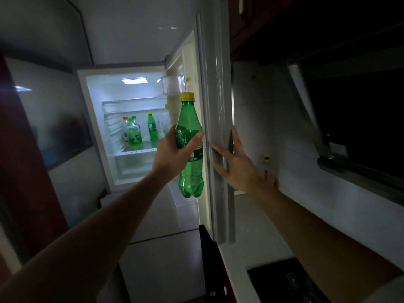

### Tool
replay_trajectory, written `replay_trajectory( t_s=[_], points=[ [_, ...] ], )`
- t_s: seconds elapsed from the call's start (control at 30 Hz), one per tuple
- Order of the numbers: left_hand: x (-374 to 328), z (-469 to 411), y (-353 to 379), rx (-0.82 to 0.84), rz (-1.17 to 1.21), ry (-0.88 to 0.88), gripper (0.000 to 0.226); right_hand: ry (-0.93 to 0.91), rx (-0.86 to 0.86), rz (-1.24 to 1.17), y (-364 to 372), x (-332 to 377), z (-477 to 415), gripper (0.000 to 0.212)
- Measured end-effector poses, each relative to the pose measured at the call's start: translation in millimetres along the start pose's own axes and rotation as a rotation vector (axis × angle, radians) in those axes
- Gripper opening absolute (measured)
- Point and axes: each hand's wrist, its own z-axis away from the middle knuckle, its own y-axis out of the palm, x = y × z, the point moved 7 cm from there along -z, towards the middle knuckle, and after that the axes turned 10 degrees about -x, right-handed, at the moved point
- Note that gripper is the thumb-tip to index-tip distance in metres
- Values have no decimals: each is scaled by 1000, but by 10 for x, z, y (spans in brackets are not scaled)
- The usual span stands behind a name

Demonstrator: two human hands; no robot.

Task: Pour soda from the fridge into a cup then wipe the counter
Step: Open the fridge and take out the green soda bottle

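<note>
- Gripping a green soda bottle point(189, 132) round its labelled middle, the left hand point(172, 152) held it upright in the air in front of the open fridge point(96, 119) — thumb across the label, fingers curled behind.
- A yellow cap point(187, 96) sat on the bottle, which hung clear of every shelf, just beside the inner edge of the fridge door point(215, 95).
- The right hand point(239, 166) lay flat against that door's edge with its fingers straight and spread, touching it without curling round anything.
- Inside the lit fridge, one shelf held several upright bottles: a second green bottle point(153, 130) with a yellow cap and, to its left, a paler green bottle point(133, 136). Red- and blue-capped ones stood behind that.
- A clear door bin point(172, 85) sat high on the door's inner side, just above the held bottle's cap.
- Right of the door a pale counter point(251, 226) ran toward the camera, with a dark hob point(284, 281) set into it at the lower right.
- A range hood point(349, 138) hung over the counter — mostly lost in shadow.
</note>
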Motion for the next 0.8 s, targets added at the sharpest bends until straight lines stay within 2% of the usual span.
replay_trajectory(
  t_s=[0.1, 0.2, 0.27, 0.43, 0.53, 0.63, 0.8],
  points=[
    [47, -101, -95, -16, 1, 1, 47, 1, -57, -24, 69, 100, 12, 63],
    [157, -180, -254, -69, -3, -19, 53, -94, -125, 2, 118, 240, 1, 56],
    [210, -198, -378, -98, -30, -22, 57, -162, -113, -18, 195, 377, -44, 52],
    [508, -208, -836, -147, -45, -86, 52, -455, -49, 23, 614, 917, -210, 51],
    [759, -151, -1291, -243, -115, -128, 58, -626, -114, 89, 869, 1323, -398, 53],
    [942, -84, -1729, -267, -234, -127, 56, -728, -88, 60, 1208, 1773, -590, 59],
    [1452, -98, -2286, -262, -292, -144, 54, -849, -2, 186, 1903, 2355, -865, 82]
  ],
)
